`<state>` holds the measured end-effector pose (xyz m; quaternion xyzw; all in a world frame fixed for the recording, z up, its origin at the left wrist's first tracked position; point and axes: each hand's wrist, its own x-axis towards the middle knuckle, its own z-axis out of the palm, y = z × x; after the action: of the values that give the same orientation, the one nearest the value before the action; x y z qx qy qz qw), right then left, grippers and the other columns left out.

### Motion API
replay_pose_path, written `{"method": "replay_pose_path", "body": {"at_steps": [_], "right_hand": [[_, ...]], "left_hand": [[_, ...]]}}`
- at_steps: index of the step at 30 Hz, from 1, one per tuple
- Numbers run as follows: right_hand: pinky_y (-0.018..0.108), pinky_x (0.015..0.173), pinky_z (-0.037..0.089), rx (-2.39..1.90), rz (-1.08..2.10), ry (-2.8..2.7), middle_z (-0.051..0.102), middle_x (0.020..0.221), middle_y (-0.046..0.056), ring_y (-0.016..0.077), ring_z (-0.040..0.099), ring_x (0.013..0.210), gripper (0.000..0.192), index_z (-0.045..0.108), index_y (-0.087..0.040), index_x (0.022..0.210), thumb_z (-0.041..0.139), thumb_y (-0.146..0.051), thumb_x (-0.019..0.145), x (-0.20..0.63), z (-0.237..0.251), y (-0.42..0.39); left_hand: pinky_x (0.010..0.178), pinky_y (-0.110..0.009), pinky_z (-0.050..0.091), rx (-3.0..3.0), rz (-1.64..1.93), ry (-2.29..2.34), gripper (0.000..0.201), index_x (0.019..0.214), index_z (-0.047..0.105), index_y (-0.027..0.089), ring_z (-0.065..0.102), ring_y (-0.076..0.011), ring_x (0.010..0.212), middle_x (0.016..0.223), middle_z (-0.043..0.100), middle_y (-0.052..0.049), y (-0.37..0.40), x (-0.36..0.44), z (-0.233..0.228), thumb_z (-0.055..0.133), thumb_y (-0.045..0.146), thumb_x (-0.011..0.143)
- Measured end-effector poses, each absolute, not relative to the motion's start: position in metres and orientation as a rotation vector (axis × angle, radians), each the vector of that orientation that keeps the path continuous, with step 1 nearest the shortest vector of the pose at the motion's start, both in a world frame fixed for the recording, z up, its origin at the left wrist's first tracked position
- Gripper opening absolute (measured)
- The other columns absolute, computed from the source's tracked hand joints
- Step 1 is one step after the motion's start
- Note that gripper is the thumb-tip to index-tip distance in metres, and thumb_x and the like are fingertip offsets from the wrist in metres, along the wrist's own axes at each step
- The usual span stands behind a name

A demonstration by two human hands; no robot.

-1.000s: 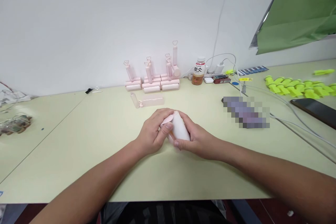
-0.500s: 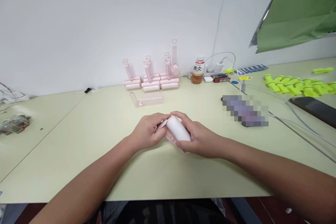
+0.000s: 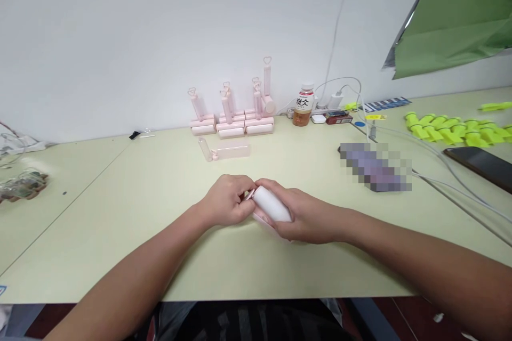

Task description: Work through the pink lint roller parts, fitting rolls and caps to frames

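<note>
Both hands meet low over the surface [image 3: 120, 213], just in front of the body. Right hand [image 3: 306, 216] wraps closed around a white roller [image 3: 272, 205], which lies tilted, its far end aimed up-left. Left hand [image 3: 226, 202] is closed too, fingertips pinching a small pink piece [image 3: 250, 195] at that far end. Under the right hand a pink edge peeks out; can't tell if it is a cover or part of the same item.

Risks, judged: the pinch on the pink piece is small and shallow, so it could slip off or sit crooked if pushed off-axis. The roller is smooth and round and could rotate in the right hand's grip. If let go it would likely roll across the surface.

Beyond the hands: a loose clear-pink handle and cover [image 3: 224, 149], then a row of pink rollers [image 3: 232, 117] standing at the wall. Far right of the right hand: bottle [image 3: 303, 106], cables [image 3: 440, 165], phone [image 3: 480, 162], yellow-green parts [image 3: 452, 130].

Versus half a second earlier: left fingers have curled in tighter onto the end piece, the right hand has closed further over the roller so less white shows, and both hands sit slightly lower in view.
</note>
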<state>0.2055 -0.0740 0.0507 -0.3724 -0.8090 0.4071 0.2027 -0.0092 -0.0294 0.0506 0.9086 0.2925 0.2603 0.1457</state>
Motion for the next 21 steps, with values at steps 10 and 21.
{"method": "replay_pose_path", "body": {"at_steps": [10, 21], "right_hand": [[0.023, 0.052, 0.044, -0.945, 1.352, -2.304, 0.063, 0.076, -0.001, 0.0145, 0.058, 0.060, 0.069, 0.027, -0.025, 0.146, 0.054, -0.013, 0.083, 0.2130, 0.0577, -0.0713], [0.035, 0.080, 0.048, -0.708, 1.015, -2.372, 0.056, 0.129, 0.016, 0.0217, 0.060, 0.094, 0.069, 0.019, -0.019, 0.154, 0.052, -0.023, 0.093, 0.2106, 0.0543, -0.0704]], "left_hand": [[0.049, -0.024, 0.031, 2.411, 0.785, 0.778, 0.005, 0.065, 0.051, 0.019, 0.038, -0.0097, 0.051, 0.056, 0.047, 0.004, -0.0275, -0.0122, 0.0487, 0.046, 0.017, 0.063], [0.050, -0.022, 0.031, 2.153, 0.752, 0.717, 0.022, 0.088, 0.047, 0.020, 0.042, -0.0099, 0.054, 0.064, 0.049, 0.006, -0.0291, -0.0164, 0.0469, 0.059, 0.024, 0.070]]}}
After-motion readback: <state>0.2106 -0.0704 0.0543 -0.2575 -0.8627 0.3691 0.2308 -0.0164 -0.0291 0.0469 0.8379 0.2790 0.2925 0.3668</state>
